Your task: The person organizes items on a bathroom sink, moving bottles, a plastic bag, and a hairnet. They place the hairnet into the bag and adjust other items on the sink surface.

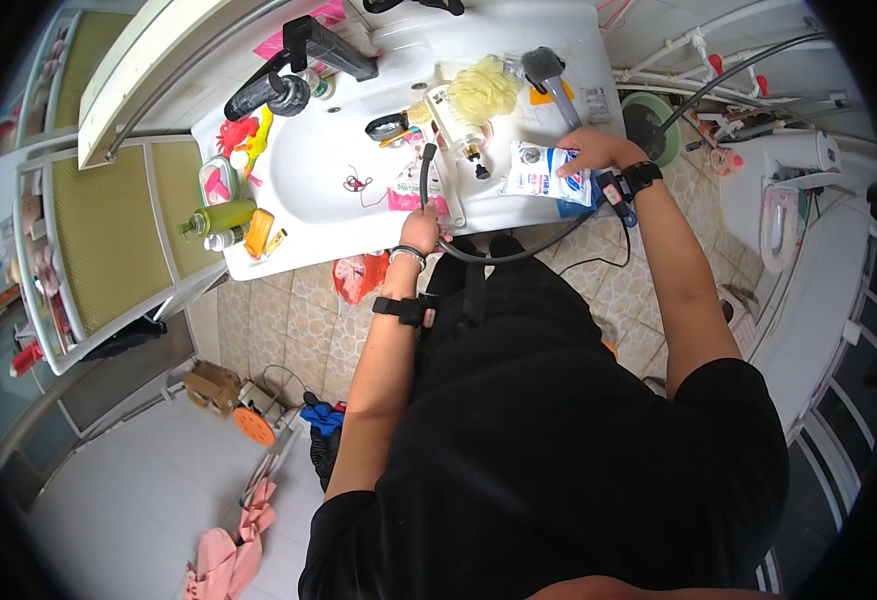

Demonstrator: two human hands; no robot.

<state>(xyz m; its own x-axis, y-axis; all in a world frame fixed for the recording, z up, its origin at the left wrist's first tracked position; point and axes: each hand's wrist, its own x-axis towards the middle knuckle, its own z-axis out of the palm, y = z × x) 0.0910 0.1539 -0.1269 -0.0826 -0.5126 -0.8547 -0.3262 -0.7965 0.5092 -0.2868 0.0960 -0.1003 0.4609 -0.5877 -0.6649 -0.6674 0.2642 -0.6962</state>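
Note:
My left hand (420,230), at the front edge of the white washbasin (318,232), grips a dark grey hose (423,180) whose open end points into the basin. From that hand the hose loops right, under my right wrist. My right hand (592,150) grasps the right end of a white and blue plastic packet (532,171) bearing writing, over the basin's right ledge. Beyond the left hand lie a pink and white packet (412,195) and a tangled dark red cord (357,182). A white pump bottle (453,124) lies between the hands, a yellow bath puff (483,90) against it.
A grey-headed brush (547,71) rests on the right ledge. On the left ledge are a green pump bottle (225,217), an orange bar (258,232) and a soap dish (217,184). A green bucket (667,116) and white pipes (708,49) are at the right; a red bag (360,277) sits below.

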